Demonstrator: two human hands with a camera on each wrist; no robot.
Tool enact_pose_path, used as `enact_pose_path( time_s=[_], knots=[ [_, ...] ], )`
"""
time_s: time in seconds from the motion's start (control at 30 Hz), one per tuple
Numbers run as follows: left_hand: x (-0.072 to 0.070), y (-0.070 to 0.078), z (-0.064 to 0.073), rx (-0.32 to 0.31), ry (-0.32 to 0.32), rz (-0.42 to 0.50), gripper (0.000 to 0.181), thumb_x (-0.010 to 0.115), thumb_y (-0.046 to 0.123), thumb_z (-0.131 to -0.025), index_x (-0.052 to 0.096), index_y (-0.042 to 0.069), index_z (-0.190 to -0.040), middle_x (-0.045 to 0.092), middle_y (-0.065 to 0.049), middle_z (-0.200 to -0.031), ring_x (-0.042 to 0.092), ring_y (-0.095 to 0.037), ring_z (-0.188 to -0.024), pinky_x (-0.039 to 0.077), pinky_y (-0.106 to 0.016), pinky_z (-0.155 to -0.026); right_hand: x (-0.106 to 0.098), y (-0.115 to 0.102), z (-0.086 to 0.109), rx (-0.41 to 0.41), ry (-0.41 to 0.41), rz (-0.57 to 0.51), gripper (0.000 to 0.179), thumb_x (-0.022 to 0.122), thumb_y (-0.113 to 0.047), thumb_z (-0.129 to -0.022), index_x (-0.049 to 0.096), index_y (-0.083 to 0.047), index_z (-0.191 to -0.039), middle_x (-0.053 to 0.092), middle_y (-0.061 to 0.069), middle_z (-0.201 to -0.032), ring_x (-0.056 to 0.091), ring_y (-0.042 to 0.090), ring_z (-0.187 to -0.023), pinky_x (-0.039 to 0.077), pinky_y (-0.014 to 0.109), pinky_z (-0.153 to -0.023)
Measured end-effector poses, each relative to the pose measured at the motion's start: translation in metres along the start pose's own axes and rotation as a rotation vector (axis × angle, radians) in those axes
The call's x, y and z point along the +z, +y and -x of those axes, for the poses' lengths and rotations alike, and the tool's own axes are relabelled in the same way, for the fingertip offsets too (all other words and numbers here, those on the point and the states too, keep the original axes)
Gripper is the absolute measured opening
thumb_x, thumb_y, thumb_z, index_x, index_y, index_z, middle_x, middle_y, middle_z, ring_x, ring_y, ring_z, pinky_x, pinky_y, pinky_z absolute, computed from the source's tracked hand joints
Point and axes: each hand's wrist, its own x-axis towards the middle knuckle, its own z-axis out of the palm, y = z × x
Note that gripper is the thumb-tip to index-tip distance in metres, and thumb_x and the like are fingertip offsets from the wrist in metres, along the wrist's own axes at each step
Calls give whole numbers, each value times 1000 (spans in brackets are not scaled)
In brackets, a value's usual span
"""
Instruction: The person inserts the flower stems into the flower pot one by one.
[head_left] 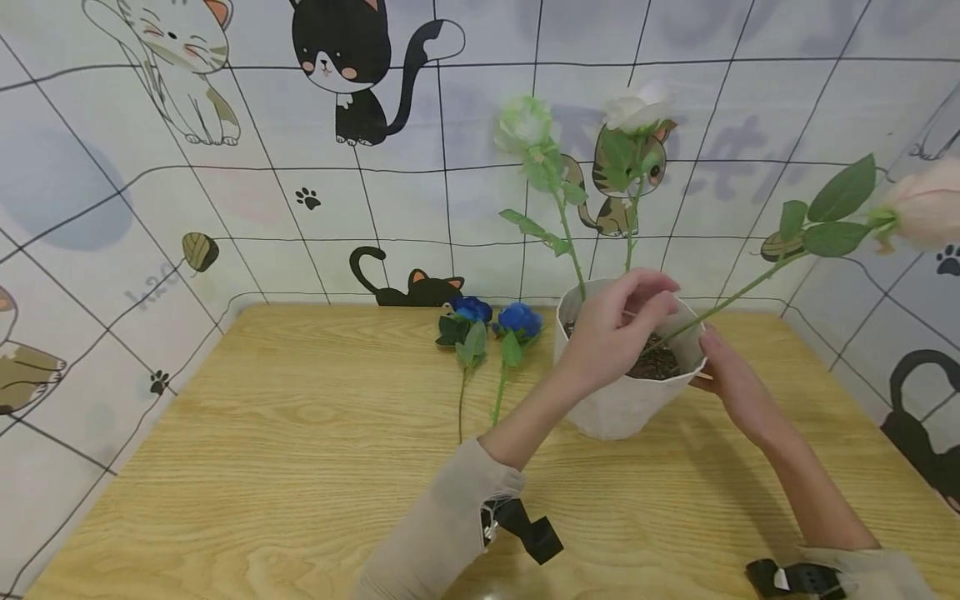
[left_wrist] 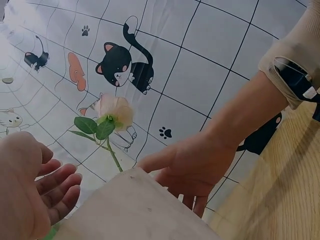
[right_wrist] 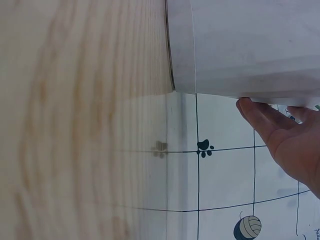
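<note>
A white pot (head_left: 611, 408) with dark soil (head_left: 656, 360) stands on the table. Three artificial-looking roses rise from it: a pale green rose (head_left: 525, 125), a white rose (head_left: 639, 108) and a pale pink rose (head_left: 926, 204) leaning far right. My left hand (head_left: 618, 333) hovers over the pot's opening beside the pink rose's stem (head_left: 742, 293); its fingers bend loosely around nothing in the left wrist view. At the pot's right side, my right hand (head_left: 738, 387) touches the wall near the rim. Its extended fingers (right_wrist: 262, 117) lie against the outside in the right wrist view.
Two blue roses, one darker rose (head_left: 472, 310) and one brighter rose (head_left: 520, 320), lie on the wooden table (head_left: 315, 467) left of the pot. A cat-print sheet (head_left: 300, 200) hangs behind and along both sides. Each sleeve has a black wrist strap.
</note>
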Motion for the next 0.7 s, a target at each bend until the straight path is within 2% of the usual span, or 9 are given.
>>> enact_pose_path(
  time_s=[0.17, 0.33, 0.43, 0.5, 0.7],
  knots=[
    [-5, 0, 9, -20, 30, 36, 22, 50, 11, -107, 60, -2, -121, 69, -14, -104, 63, -4, -86, 55, -21, -83, 0, 0, 0, -7, 8, -29, 58, 20, -33, -113, 17, 5, -157, 48, -15, -132, 55, -7, -114, 50, 13, -87],
    [-13, -2, 15, 22, 56, 30, 23, 48, 9, -107, 59, -5, -121, 67, -21, -104, 64, -14, -86, 56, -21, -80, 0, 0, 1, -10, 13, -37, 57, 20, -32, -113, 17, 4, -158, 48, -13, -134, 55, -6, -115, 50, 13, -87],
    [-19, -3, 19, 34, 82, 19, 23, 48, 8, -107, 59, -6, -121, 67, -22, -103, 64, -21, -85, 55, -21, -78, 1, 0, 1, -5, 11, -29, 58, 20, -32, -113, 16, 4, -158, 45, -11, -137, 53, -7, -116, 49, 12, -88],
    [-24, -5, 23, 31, 102, 2, 22, 49, 9, -106, 59, -5, -120, 67, -21, -101, 64, -21, -84, 55, -21, -76, 1, 0, 0, -3, 7, -25, 58, 19, -32, -113, 15, 3, -159, 43, -10, -139, 52, -7, -117, 49, 12, -88],
    [-38, -11, 33, 53, 153, -47, 18, 52, 9, -105, 61, -3, -116, 69, -18, -97, 67, -24, -84, 59, -36, -74, 1, 0, 0, 3, 9, -19, 58, 20, -33, -113, 15, 2, -159, 43, -8, -140, 52, -7, -117, 49, 12, -88]
  ],
)
